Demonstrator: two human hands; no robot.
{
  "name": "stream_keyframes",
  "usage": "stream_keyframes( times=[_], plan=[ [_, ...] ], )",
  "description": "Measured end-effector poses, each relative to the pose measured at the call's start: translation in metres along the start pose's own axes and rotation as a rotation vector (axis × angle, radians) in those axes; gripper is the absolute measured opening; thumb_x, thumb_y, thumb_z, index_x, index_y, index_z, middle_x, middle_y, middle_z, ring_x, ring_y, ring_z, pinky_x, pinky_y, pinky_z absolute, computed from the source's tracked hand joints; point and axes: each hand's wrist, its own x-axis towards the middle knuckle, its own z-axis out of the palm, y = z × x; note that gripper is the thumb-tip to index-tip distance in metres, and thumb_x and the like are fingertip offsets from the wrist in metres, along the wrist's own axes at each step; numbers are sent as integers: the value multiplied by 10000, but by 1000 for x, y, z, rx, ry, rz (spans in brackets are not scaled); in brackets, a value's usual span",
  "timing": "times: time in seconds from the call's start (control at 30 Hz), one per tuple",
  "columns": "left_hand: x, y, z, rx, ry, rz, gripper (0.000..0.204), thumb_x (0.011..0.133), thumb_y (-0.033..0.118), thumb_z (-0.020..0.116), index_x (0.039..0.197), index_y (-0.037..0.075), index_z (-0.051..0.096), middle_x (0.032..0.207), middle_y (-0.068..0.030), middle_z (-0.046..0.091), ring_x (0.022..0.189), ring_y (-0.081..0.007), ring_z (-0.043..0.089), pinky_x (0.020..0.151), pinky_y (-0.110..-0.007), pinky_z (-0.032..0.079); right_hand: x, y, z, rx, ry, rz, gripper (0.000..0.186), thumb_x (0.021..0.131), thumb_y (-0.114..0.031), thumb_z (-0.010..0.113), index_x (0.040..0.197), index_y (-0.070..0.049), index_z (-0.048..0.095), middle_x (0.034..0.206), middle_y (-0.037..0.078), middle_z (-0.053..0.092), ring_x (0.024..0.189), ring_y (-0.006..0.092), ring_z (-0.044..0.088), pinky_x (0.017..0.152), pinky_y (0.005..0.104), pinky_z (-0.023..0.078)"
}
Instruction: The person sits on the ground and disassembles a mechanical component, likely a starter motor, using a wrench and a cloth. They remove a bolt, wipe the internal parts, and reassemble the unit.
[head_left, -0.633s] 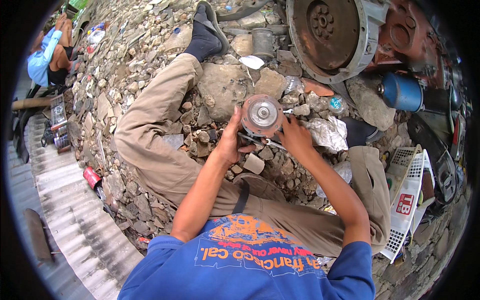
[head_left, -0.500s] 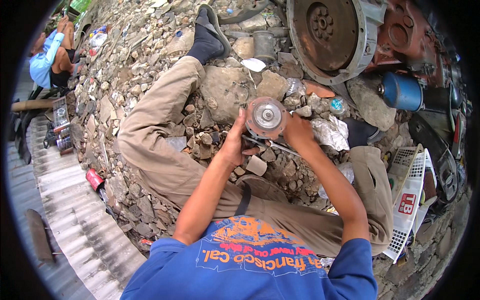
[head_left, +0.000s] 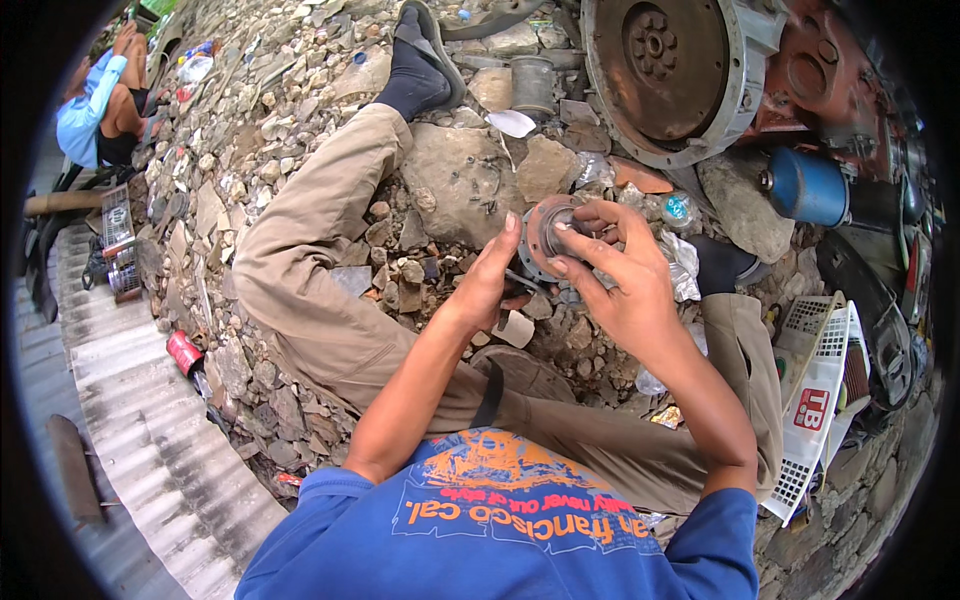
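My left hand (head_left: 482, 286) is closed around the near left side of a round flanged metal part (head_left: 541, 238), its thumb up along the rim. The part has a rust-brown ring with bolt holes and a raised grey hub, and it is tilted toward the right. On its hub and right side lie the bent fingers and thumb of my right hand (head_left: 628, 275), gripping it. A short stretch of a grey metal rod (head_left: 526, 283) shows beneath the part by my left fingers; the remainder is hidden.
Rubble surrounds my legs, with a large flat stone (head_left: 450, 180) beyond my hands. A big flywheel housing (head_left: 670, 70) and a blue cylinder (head_left: 805, 186) stand at far right. A white plastic basket (head_left: 800, 440) is right; corrugated sheets (head_left: 150, 420) lie left. Another person (head_left: 95, 115) sits far left.
My right hand has shifted from the part's right edge onto its hub, fingers now spread over it. The part has turned from facing up to tilting right. Less of the rod shows.
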Motion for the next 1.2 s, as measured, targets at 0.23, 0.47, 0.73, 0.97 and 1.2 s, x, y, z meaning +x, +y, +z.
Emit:
stream_keyframes(
  times=[0.23, 0.47, 0.73, 0.97, 1.2],
  plan=[
    [-1, 1, 1, 155, -51, 38, 894, 915, 824, 227, 1427, 128, 458, 965, 7, 631, 684, -11, 547, 393, -160, 284, -3, 2, -3, -161, 17, -116, 404, 726, -69, 833, 1116, -94, 732, 1204, 187, 618, 1052, 359, 617, 842, 419, 541],
    [-8, 11, 23, 52, 73, 74, 870, 954, 772, 241, 1439, 87, 470, 1038, -56, 665, 798, -70, 609, 499, -188, 395, -5, 5, 7, -124, 87, -145, 459, 709, -12, 829, 1150, -104, 741, 1210, 189, 650, 1027, 318, 653, 854, 381, 540],
    [-10, 6, 14, 11, 56, -25, 842, 958, 766, 203, 1331, 85, 528, 959, -64, 687, 653, -94, 665, 328, -156, 291, -11, 24, 15, 84, 164, -1, 366, 779, -33, 806, 1138, -67, 746, 1182, 198, 665, 1018, 285, 678, 855, 373, 560],
    [-7, 26, 32, -26, 116, -40, 618, 1045, 568, 244, 1254, 79, 559, 990, -85, 695, 658, -125, 684, 328, -172, 288, 1, 24, -9, 124, 87, 115, 306, 836, -28, 768, 1139, -18, 731, 1241, 172, 667, 1066, 227, 686, 898, 332, 551],
    [-3, 29, 31, 45, 117, -17, 611, 1054, 534, 245, 1270, 66, 575, 878, -70, 700, 540, -43, 554, 352, -178, 269, 8, 13, -23, 42, -2, 14, 333, 810, -27, 779, 1140, -47, 735, 1245, 175, 664, 1078, 262, 688, 898, 339, 553]
  ],
)
